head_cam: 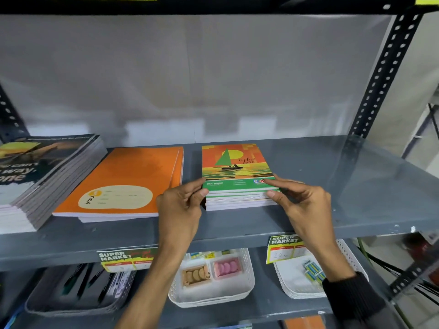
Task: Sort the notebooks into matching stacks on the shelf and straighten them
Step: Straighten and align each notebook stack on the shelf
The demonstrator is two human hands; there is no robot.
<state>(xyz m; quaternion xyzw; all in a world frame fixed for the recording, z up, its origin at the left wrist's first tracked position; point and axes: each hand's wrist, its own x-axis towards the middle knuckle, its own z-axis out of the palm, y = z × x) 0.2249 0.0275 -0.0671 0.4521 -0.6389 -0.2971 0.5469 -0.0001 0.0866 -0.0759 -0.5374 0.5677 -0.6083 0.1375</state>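
Note:
Three notebook stacks lie on the grey shelf (332, 210). A small stack with a sailboat cover (234, 162) sits in the middle. My left hand (183, 210) pinches its front left corner. At the front right corner, my right hand (301, 203) grips the same stack, index finger on top and thumb against the edges. To the left lies a low stack of large orange notebooks (126, 181). A taller stack of dark-covered notebooks (40, 172) stands at the far left, partly out of view.
A slotted black upright (384, 74) rises at the shelf's right rear. The right part of the shelf is bare. Below, white baskets (213, 298) hold erasers and small items, and a grey tray (76, 300) holds pens. Price tags (126, 260) hang on the shelf front.

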